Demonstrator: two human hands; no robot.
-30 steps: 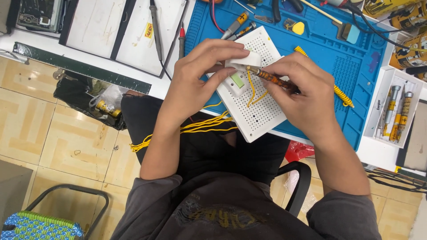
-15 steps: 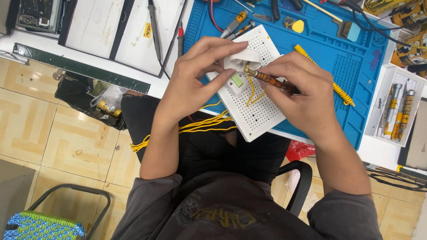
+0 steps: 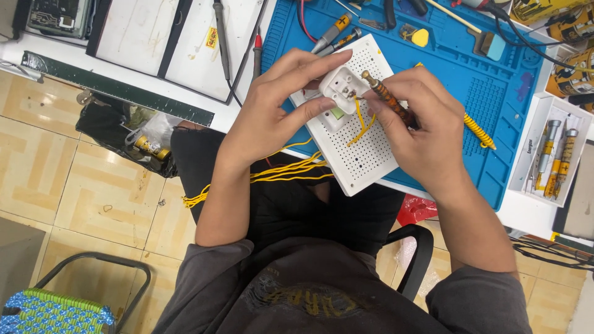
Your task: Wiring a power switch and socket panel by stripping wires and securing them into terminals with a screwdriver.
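So the person is sitting at the bench with both hands up over a white perforated board that hangs half off the edge of a blue work mat. The left hand is curled about halfway, thumb underneath and fingers stretched over the top, pinching a small white plastic socket block and tipping it so the face with the holes points toward the other hand. The right hand is closed in a pen-style grip around a screwdriver with a mottled brown-orange handle, and its metal tip sits right at the socket block, touching or just about touching a terminal; can't quite tell which from here. Two thin yellow wires come out of the block and droop down across the board, and a bunch more yellow wires trail off the bench edge over the person's lap. Further back on the mat there are a couple of other screwdrivers, and off to the right a white tray with yellow-handled tools in it.
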